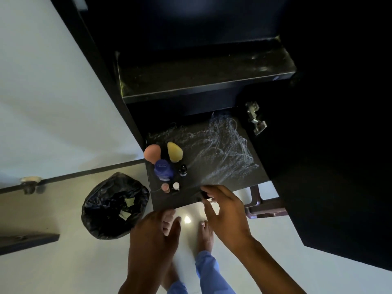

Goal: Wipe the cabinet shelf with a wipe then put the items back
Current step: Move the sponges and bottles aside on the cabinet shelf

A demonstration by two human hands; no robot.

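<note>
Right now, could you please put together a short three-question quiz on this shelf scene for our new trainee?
1. True or false: the yellow sponge stands on the lower shelf beside the pink sponge.
2. What does the right hand hold at the shelf's front edge? A) a white cloth B) a small dark item C) the blue bottle
3. Fill in: left of the shelf, on the floor, stands a bin lined with a ____ bag.

Key: 1 true. 2 B; what the item is cannot be told. 3 black. The left hand holds nothing.
</note>
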